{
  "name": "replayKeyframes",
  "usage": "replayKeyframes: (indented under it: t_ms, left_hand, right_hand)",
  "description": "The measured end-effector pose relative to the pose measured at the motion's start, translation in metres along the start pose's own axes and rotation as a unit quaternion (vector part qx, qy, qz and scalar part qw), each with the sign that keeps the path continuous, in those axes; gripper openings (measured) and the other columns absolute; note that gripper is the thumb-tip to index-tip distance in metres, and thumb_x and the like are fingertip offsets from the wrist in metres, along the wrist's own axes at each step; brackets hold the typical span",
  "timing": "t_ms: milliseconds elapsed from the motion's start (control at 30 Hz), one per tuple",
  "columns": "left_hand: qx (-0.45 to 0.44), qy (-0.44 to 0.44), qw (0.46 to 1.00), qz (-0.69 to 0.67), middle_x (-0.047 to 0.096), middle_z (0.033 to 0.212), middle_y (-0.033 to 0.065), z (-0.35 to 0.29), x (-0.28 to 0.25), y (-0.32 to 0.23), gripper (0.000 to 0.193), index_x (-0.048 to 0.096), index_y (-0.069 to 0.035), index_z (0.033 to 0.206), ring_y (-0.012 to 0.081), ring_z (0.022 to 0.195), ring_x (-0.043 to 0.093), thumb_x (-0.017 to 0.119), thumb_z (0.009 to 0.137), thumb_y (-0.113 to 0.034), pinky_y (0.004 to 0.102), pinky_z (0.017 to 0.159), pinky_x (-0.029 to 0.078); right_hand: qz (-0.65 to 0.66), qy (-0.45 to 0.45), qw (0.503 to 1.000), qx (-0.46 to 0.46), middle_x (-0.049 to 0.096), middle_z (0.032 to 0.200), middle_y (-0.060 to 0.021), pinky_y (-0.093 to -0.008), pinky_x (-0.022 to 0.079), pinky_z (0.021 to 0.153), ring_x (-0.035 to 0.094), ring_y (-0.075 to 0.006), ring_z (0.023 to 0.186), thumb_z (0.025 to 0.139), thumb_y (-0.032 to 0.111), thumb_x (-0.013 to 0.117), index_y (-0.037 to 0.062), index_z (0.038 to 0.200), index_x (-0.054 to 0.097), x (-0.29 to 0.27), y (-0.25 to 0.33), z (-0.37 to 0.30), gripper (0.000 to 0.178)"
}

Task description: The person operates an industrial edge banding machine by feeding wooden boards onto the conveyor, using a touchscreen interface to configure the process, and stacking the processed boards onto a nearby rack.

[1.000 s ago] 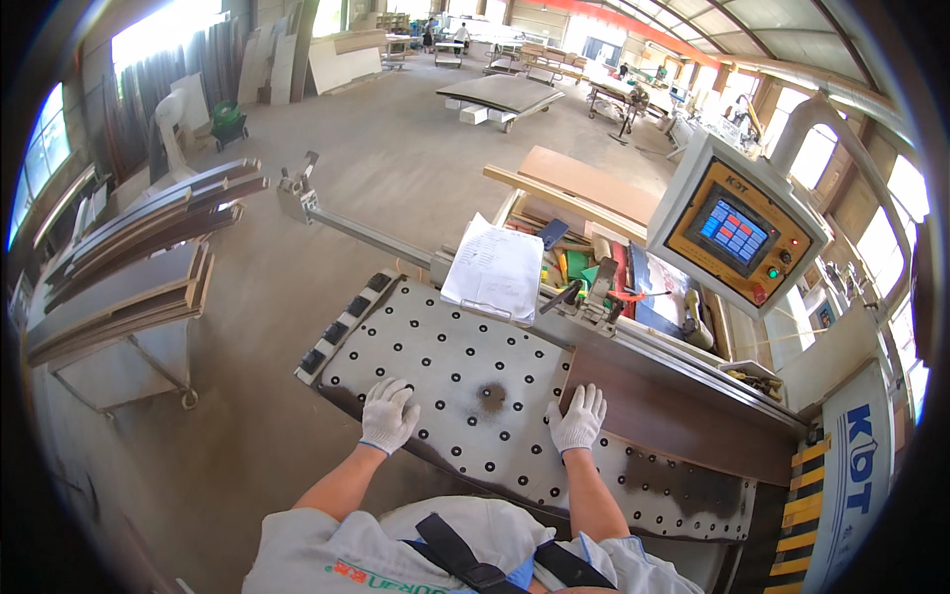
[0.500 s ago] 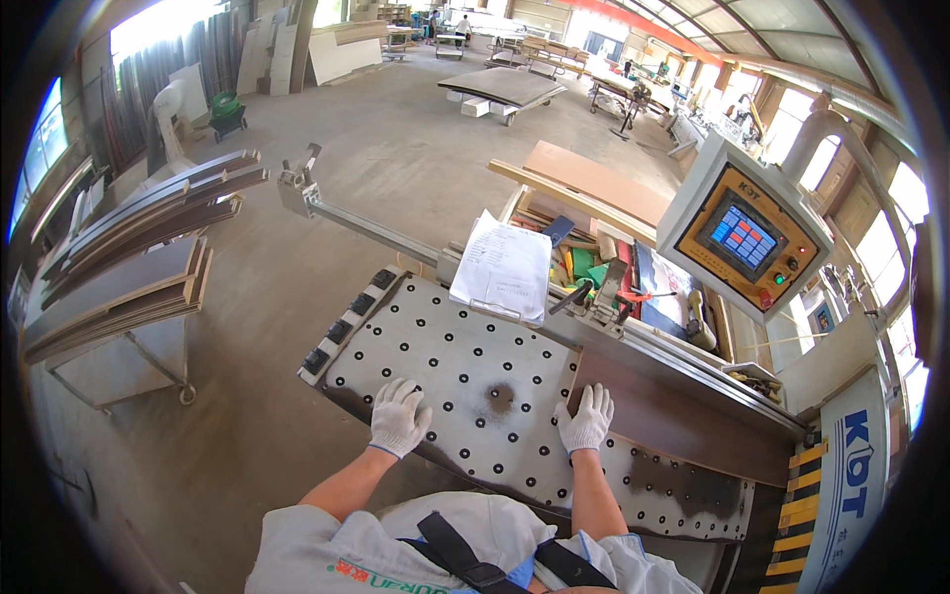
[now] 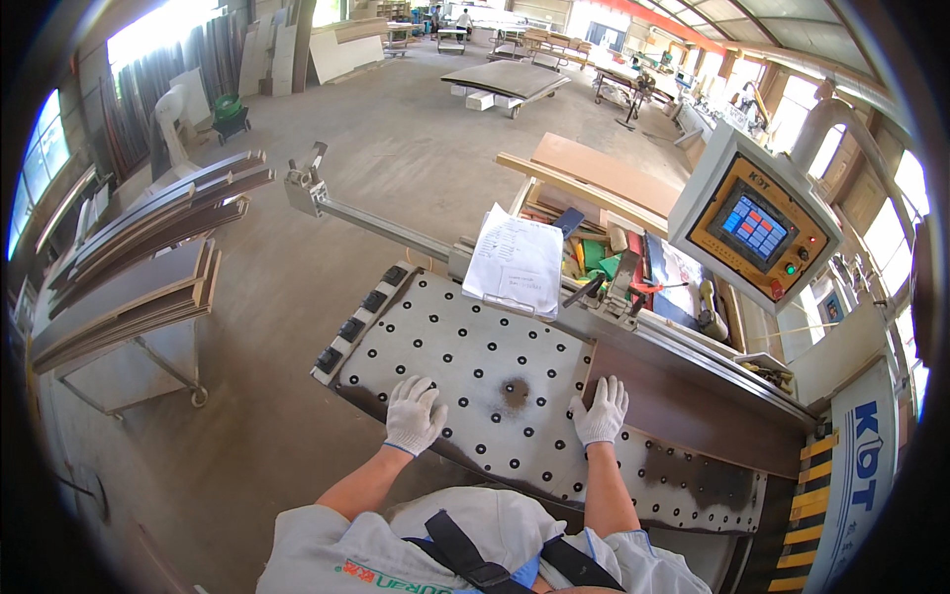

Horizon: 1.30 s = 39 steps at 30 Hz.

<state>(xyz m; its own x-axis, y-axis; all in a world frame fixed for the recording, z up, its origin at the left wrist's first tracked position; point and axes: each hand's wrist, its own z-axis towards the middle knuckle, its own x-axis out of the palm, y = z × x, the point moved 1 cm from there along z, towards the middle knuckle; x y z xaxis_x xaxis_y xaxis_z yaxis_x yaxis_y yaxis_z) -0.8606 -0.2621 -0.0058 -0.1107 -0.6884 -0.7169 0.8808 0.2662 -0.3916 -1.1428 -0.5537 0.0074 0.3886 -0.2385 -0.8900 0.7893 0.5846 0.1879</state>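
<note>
Both of my hands wear pale work gloves. My left hand (image 3: 415,415) lies with fingers spread on the front part of a perforated metal table (image 3: 465,337) dotted with black round pads. Over on the right, my right hand (image 3: 600,412) is flat, its fingers apart, at the left end of a brown panel (image 3: 693,397). The fingers overlap the panel's near left corner; how firmly they press cannot be seen. The panel lies along a long metal fence and runs right toward the machine. A clipboard with written sheets (image 3: 514,259) rests across the fence at the table's far edge.
A control panel with a lit screen (image 3: 758,227) hangs on an arm at the right. Beyond the fence a tray of tools (image 3: 623,259) sits by a wooden strip. A trolley stacked with boards (image 3: 129,297) stands left. A machine side with yellow-black stripes (image 3: 807,505) rises at right.
The whole view has shifted slightly, so the table and both hands appear a little further right. My hands keep nearly the same places on the table and panel.
</note>
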Motion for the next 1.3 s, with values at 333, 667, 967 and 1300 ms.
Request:
replayKeyframes:
  t_ms: [333,667,967,1300]
  left_hand:
    - [0.015,-0.026,1.0,-0.006,0.07,0.124,0.015,0.0004,-0.0016,-0.0007,0.031,0.072,-0.006,0.107,0.0406,0.124,0.064,0.08,0.083,-0.023,0.0558,0.108,0.049]
    - [0.02,-0.031,0.999,-0.016,0.071,0.123,0.0163,0.0027,-0.0046,-0.0018,0.03,0.072,-0.005,0.107,0.041,0.122,0.065,0.08,0.083,-0.023,0.0555,0.106,0.05]
    - [0.021,-0.032,0.999,-0.012,0.071,0.123,0.0155,-0.0001,-0.002,0.0008,0.03,0.072,-0.005,0.106,0.0399,0.122,0.065,0.081,0.084,-0.023,0.0547,0.107,0.05]
    - [0.021,-0.033,0.999,-0.008,0.071,0.123,0.0144,0.0004,0.0001,0.0002,0.03,0.072,-0.006,0.106,0.0398,0.122,0.065,0.081,0.084,-0.023,0.0549,0.107,0.05]
  right_hand:
    - [-0.005,-0.001,1.0,-0.001,0.053,0.157,-0.0275,-0.0549,0.028,0.129,0.045,-0.044,0.15,0.082,0.041,0.082,-0.0052,0.143,0.06,0.0011,-0.0013,-0.0012,0.08]
    - [-0.002,0.006,1.0,0.004,0.053,0.157,-0.0278,-0.0546,0.028,0.129,0.045,-0.0441,0.15,0.083,0.042,0.081,-0.0045,0.143,0.06,-0.0034,-0.0003,-0.0003,0.079]
    - [0.012,0.002,1.0,0.006,0.054,0.156,-0.0279,-0.0547,0.028,0.129,0.046,-0.0437,0.149,0.083,0.043,0.082,-0.0042,0.142,0.062,-0.0069,0.0039,-0.0006,0.079]
    - [0.001,-0.004,1.0,0.005,0.055,0.154,-0.0275,-0.0552,0.029,0.128,0.046,-0.0436,0.149,0.084,0.042,0.081,-0.0026,0.141,0.062,-0.0037,0.0009,-0.0002,0.075]
